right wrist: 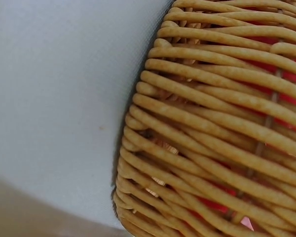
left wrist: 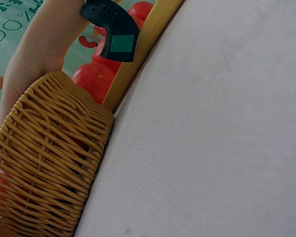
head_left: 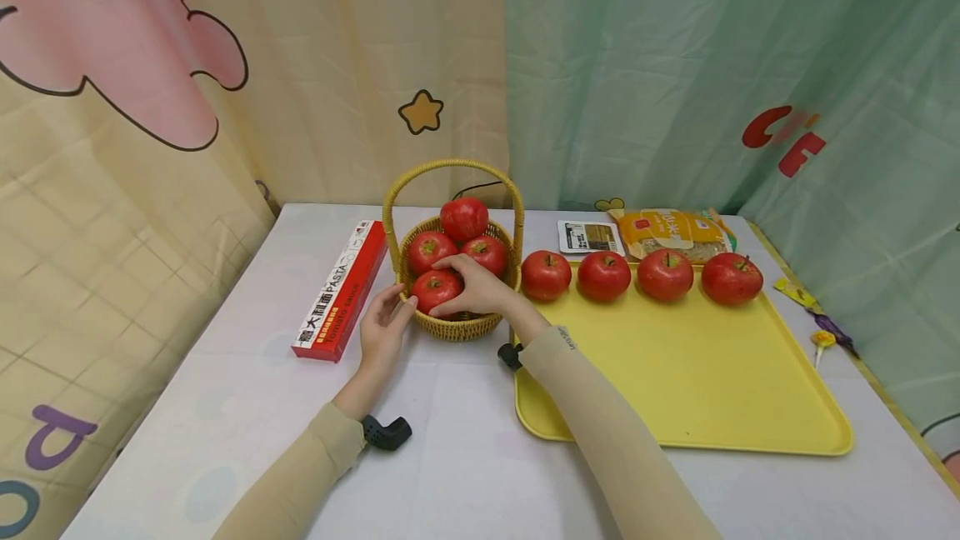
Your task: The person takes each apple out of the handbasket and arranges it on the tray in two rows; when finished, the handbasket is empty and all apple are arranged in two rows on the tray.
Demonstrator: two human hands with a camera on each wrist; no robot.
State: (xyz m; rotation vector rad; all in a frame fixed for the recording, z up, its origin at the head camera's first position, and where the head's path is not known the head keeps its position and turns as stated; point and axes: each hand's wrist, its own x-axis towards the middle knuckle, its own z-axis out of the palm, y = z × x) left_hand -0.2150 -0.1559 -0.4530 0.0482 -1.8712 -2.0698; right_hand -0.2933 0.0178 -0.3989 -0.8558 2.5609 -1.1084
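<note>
Red apple (head_left: 435,290) lies in wicker basket (head_left: 457,325).

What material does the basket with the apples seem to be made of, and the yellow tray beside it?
The basket looks like woven wicker or rattan: round tan strands interlaced, matte, with gaps showing red apples. The tray appears to be moulded plastic: uniform yellow, smooth, with a raised rounded rim.

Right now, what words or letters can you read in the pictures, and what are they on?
"PASTA", beside Chinese characters I cannot make out: on the red box left of the basket.
Big red letters, partly hidden, perhaps "C" and "F": on the green curtain.
Purple and blue letters, cut off by the picture's edge: on the beige curtain.
Print too small to read: on the orange packet, the small card and the right sleeve.
</note>
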